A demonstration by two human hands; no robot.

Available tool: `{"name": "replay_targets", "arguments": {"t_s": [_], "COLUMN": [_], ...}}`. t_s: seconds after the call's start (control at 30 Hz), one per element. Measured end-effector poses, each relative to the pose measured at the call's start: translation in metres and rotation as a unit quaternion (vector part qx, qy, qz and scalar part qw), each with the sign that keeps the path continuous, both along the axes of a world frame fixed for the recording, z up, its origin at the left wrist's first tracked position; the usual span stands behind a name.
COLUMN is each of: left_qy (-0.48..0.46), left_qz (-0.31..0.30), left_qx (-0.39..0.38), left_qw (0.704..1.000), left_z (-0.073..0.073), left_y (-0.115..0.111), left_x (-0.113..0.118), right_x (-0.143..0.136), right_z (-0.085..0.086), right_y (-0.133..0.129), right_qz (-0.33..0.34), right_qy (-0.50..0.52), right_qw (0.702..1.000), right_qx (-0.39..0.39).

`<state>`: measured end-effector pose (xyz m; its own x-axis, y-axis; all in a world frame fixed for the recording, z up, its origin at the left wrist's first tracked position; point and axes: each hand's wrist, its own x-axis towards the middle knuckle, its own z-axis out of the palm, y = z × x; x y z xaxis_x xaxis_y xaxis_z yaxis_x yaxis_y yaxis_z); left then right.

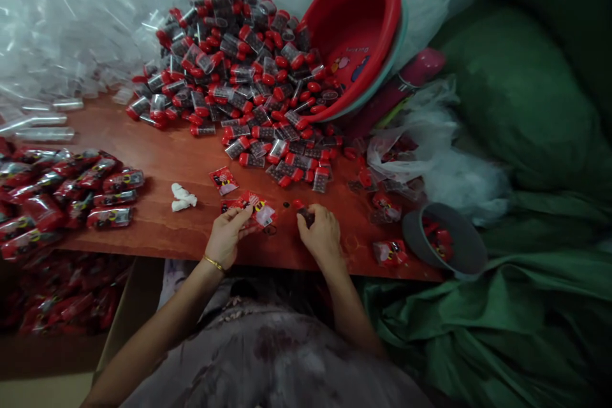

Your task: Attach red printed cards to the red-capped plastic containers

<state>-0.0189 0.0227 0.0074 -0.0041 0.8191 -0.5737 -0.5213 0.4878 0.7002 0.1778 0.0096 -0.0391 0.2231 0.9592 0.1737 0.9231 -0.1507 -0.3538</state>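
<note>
My left hand (228, 234), with a gold bracelet on its wrist, pinches the left side of a flat red printed packet (263, 213) just above the table's front edge. To its right, my right hand (321, 229) is closed around a small clear tube with a red cap (299, 204), mostly hidden by the fingers. A small dark round bit (285, 204) lies between the hands. Another red packet (223, 180) rests behind my left hand. Farther back rises a large heap of red-capped tubes (239, 70) with dark contents.
Filled red packets (71, 191) are piled at the left, beside crumpled white tissue (183, 197). A red basin (356, 25) leans behind the heap. At right are a clear plastic bag (430, 146) and a grey bowl (414, 229). Below left, a box holds more packets (67, 299).
</note>
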Motion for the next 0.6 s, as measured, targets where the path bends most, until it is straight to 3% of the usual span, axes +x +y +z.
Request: {"name": "replay_targets", "arguments": {"t_s": [0.17, 0.3, 0.4, 0.6], "left_qy": [-0.028, -0.038, -0.040, -0.037], "left_qz": [-0.039, -0.072, -0.084, -0.101], "left_qx": [-0.022, -0.021, -0.019, -0.024], "left_qw": [0.999, 0.996, 0.995, 0.994], "left_z": [0.003, 0.006, 0.008, 0.010], "left_y": [-0.001, -0.003, -0.004, -0.004], "left_x": [-0.001, 0.000, 0.001, 0.001], "right_x": [0.002, -0.001, -0.002, -0.006], "right_z": [-0.003, 0.020, 0.035, 0.036], "right_y": [-0.020, -0.032, -0.034, -0.030], "right_qz": [0.080, 0.234, 0.323, 0.346], "right_qy": [0.123, 0.139, 0.110, 0.045], "right_qw": [0.985, 0.943, 0.915, 0.904], "right_qx": [0.088, 0.191, 0.217, 0.246]}}
